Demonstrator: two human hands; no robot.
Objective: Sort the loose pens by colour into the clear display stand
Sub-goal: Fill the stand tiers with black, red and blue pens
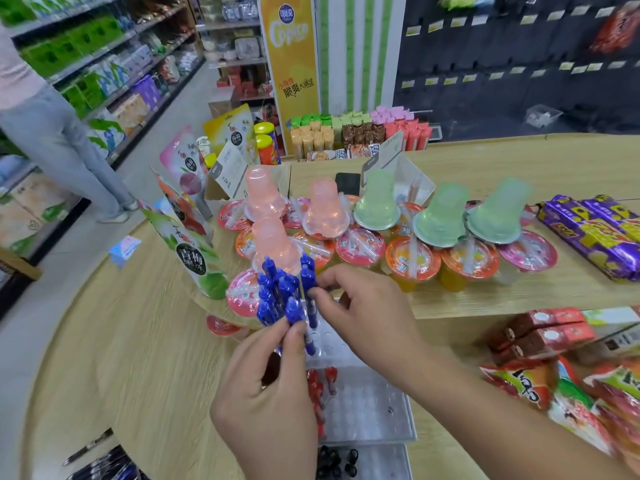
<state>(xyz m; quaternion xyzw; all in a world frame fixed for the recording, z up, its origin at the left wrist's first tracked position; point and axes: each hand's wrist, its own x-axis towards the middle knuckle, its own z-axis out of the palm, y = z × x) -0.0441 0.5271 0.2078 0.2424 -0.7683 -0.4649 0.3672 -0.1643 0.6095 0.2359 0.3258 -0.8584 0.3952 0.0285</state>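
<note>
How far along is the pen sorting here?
Done: red pens and black pens stand in the clear display stand. In hand: left hand grips a bunch of blue pens; right hand pinches one. Left: most holes empty, dark loose pens lie lower left.

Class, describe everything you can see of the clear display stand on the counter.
The clear display stand looks like transparent plastic, stepped in tiers, each a flat plate pierced with rows of round holes. It sits on the pale wooden counter. Most visible holes are empty; red pens stand along its left side and black pens in the nearest tier. The left hand, holding blue pens, hides its left edge.
</note>
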